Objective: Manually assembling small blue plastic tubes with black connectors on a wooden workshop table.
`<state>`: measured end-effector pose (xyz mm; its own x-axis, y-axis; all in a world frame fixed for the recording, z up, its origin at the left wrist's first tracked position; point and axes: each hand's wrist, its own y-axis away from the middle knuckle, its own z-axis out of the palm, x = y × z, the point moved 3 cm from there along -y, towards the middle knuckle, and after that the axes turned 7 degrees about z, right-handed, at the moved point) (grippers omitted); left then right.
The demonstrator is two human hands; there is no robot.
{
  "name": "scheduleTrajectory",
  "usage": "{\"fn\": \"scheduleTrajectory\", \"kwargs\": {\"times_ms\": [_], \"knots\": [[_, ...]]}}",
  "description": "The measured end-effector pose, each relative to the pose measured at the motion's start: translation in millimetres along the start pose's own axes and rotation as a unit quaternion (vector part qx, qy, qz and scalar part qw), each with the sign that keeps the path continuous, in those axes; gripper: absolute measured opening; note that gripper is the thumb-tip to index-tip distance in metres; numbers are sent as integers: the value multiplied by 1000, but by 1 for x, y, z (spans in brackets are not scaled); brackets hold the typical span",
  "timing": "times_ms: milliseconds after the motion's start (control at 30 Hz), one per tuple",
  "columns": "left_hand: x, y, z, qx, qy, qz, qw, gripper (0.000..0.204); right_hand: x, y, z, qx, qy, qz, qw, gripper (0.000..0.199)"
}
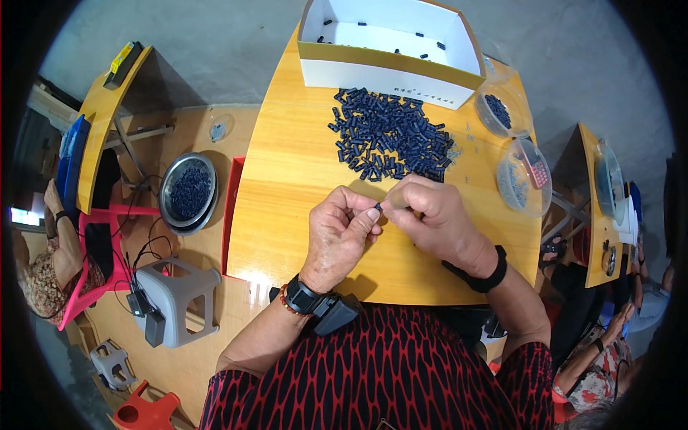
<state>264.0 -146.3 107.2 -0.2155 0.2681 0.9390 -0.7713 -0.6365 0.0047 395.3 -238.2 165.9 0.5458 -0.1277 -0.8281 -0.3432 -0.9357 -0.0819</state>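
Left hand (340,233) and right hand (430,215) pinch one small dark plastic piece (378,208) together above the yellow wooden surface (287,179), near its front edge, just before the heap of dark plastic pieces (390,136).

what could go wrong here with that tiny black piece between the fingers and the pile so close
The small black piece is pinched only at the fingertips of the left hand and right hand, above bare table; it could slip and roll off. The right hand sits right against the pile of black pieces, so a nudge might scatter them towards the edge.
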Motion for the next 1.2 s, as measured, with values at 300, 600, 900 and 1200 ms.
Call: {"fn": "scheduleTrajectory", "kwargs": {"times_ms": [300,600,900,1200], "knots": [[-2,-1,-1,16,-1,19,1000,6,3,-11,-2,-37,35,-34,998,2],[2,-3,-2,72,67,17,995,7,8,-27,11,27,199,-46,978,8],[1,-2,-3,55,70,4,996,7,3,-30,14,8,274,-32,961,6],[3,-3,-2,38,56,9,998,7,-8,-8,-3,-23,-117,114,986,4]]}}
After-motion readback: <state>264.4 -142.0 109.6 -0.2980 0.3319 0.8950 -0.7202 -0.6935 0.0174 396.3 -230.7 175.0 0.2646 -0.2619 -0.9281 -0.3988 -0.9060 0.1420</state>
